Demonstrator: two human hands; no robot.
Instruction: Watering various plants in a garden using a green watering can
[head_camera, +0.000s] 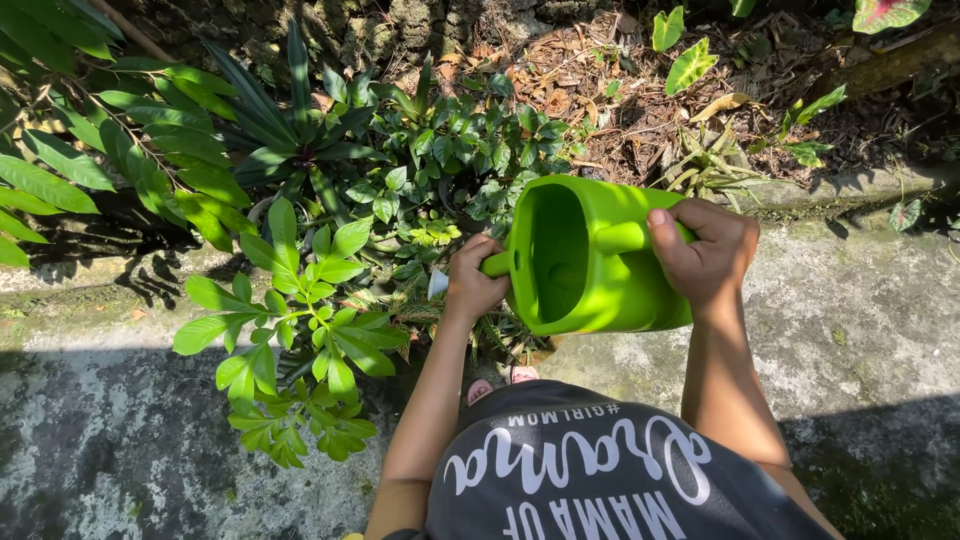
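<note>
Both hands grip the green watering can (590, 262): right hand (708, 252) clenched on its handle, left hand (472, 280) wrapped round the spout, which points left toward the leafy plant (300, 330).

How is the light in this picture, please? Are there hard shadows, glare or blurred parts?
Head view: strong sun lights the green watering can, both hands (left hand, right hand) and the leafy plants; the bright leaves look nearly washed out; a dark, hard-edged shadow covers the concrete ground below; the picture is sharp, with no visible blur.
</note>
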